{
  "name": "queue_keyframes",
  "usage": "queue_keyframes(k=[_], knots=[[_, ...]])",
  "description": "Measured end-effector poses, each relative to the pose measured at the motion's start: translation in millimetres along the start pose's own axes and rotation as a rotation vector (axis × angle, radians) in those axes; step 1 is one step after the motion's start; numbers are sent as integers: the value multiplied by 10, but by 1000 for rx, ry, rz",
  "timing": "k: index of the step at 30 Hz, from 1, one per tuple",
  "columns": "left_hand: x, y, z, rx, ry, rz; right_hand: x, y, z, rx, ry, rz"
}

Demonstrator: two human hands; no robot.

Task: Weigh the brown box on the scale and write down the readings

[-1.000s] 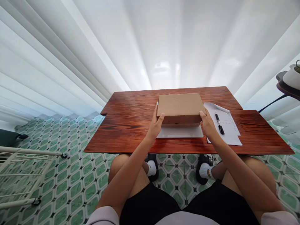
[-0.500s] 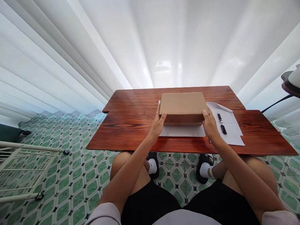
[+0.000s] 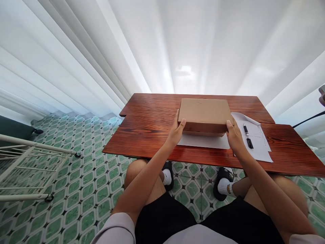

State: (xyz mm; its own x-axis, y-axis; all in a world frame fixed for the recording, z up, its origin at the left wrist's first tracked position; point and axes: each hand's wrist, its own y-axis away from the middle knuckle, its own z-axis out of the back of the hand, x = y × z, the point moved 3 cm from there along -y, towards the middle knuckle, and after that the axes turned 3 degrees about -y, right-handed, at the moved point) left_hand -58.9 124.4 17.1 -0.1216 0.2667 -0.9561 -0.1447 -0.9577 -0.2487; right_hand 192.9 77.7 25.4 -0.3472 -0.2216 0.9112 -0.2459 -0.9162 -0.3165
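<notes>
Hands are still gripping the cardboard box point(image 3: 205, 113) from both ends, much as they were a second ago: the left hand point(image 3: 176, 133) is clamping its near left corner, thumb on the lid and fingers curled along the side, while the right hand point(image 3: 235, 138) is pressing against the near right corner, thumb up on the edge. Between the earlier frames and this one the box is sitting a touch farther from the person, and the whole view is sliding leftward, so the head is turning more than the box is travelling. The hold itself is not changing, which suggests the box is being settled or squared.

Under the box a white sheet point(image 3: 203, 141) is lying flat. Just beyond the right hand's knuckles a printed paper point(image 3: 259, 144) is carrying a black pen point(image 3: 248, 136).

All of it is resting on a reddish wooden table point(image 3: 147, 132). White curtains point(image 3: 76, 61) are hanging behind it, green patterned floor tiles point(image 3: 83, 189) are spreading below, and a white wire rack point(image 3: 30, 162) is standing well off past the left hand.
</notes>
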Motion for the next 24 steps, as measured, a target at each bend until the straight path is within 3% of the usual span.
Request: queue_keyframes(k=[13, 24], knots=[[-90, 108, 386, -90, -3, -7, 52, -81, -299, 111, -22, -38], [-51, 208, 1025, -288, 15, 15, 252, -210, -1023, 217, -112, -17]])
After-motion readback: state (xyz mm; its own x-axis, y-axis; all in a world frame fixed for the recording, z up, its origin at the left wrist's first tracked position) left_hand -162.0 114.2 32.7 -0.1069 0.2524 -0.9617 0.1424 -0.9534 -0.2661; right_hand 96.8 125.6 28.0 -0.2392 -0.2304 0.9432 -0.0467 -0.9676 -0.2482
